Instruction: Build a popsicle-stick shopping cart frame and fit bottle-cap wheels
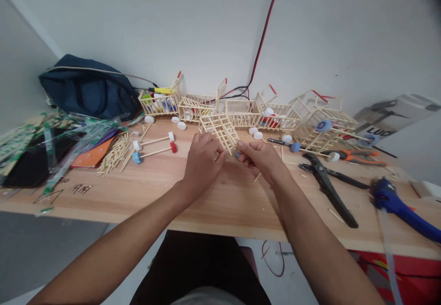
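A small lattice frame of thin wooden sticks (222,132) is held tilted above the table between my two hands. My left hand (206,157) is closed at its lower left side, fingers curled round the edge. At its lower right corner, my right hand (255,154) pinches the frame, and a small blue piece shows by the fingertips. Behind it stands a row of stick-built carts, among them one with coloured caps inside (160,104) and another with a red-tipped handle (243,112).
Wheel axles (155,152), loose sticks (115,153) and a dark blue bag (91,87) lie left. On the right are a black cutter (327,185), orange-handled pliers (361,157) and a blue glue gun (396,204). The wooden table's front edge (241,232) is near my body.
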Demonstrator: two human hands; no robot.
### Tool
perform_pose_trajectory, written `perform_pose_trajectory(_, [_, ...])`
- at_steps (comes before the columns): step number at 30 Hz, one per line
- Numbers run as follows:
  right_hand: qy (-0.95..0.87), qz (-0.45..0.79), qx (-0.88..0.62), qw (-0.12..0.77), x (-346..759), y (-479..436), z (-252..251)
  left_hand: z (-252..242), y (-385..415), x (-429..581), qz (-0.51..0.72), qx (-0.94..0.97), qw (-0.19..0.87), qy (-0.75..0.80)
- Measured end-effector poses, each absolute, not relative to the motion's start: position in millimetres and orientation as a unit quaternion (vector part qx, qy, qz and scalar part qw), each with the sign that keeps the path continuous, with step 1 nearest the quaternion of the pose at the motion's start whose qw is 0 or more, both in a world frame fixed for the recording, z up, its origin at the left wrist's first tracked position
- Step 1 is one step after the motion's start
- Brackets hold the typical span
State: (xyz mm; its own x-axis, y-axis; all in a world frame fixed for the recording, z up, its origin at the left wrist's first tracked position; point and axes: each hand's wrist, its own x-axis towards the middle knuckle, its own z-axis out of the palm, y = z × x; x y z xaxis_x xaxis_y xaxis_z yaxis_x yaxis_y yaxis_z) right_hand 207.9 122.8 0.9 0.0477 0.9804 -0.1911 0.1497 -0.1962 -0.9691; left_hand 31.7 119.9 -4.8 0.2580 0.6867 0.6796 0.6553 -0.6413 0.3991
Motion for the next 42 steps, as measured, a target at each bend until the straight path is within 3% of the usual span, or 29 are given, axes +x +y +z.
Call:
perform_pose_trajectory(4, [-0.496,0.471,-0.592,0.427,215,122,2,-5,120,31,0.439,0.793,0.016,0.422])
perform_pose_trajectory(12, [-0.622,0.278,-0.567,0.463,220,118,4,-5,120,31,0.435,0.792,0.022,0.428])
perform_pose_trajectory(42, [-0.659,0.209,-0.590,0.417,208,113,-1,-10,122,30,0.414,0.806,-0.018,0.423])
